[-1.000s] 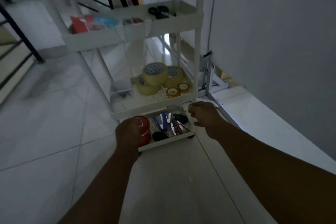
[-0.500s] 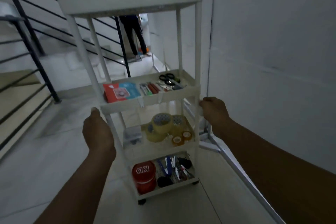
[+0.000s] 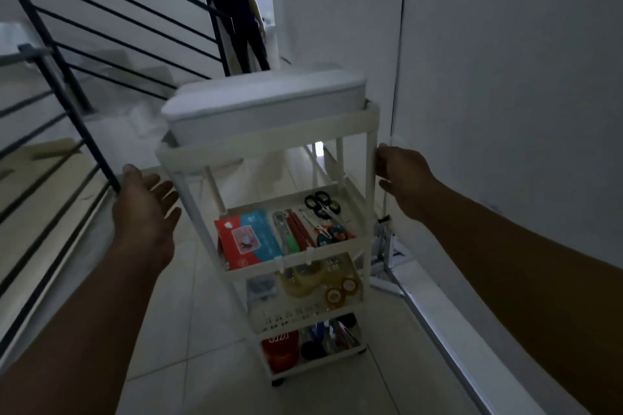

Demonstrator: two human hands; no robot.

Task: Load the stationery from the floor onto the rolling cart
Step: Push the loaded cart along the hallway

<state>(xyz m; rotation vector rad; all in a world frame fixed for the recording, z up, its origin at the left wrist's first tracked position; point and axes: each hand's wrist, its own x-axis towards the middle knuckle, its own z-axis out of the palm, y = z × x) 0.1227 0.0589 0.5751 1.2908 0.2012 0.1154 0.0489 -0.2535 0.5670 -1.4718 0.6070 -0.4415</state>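
Standing between two hands, a white plastic cart (image 3: 269,145) with four tiers holds the stationery on its three lower shelves. Left hand (image 3: 143,212), fingers spread and empty, hovers just beside the cart's left post; right hand (image 3: 403,175) curls around the right post. Two packets (image 3: 247,239) and black-handled scissors (image 3: 320,204) lie on the second shelf, tape rolls (image 3: 315,281) below, a red tub (image 3: 281,349) lowest.

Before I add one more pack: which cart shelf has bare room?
The tape shelf is bare along its front, before the tape rolls. The shelf above and bottom shelf look crowded; a white box fills the top.
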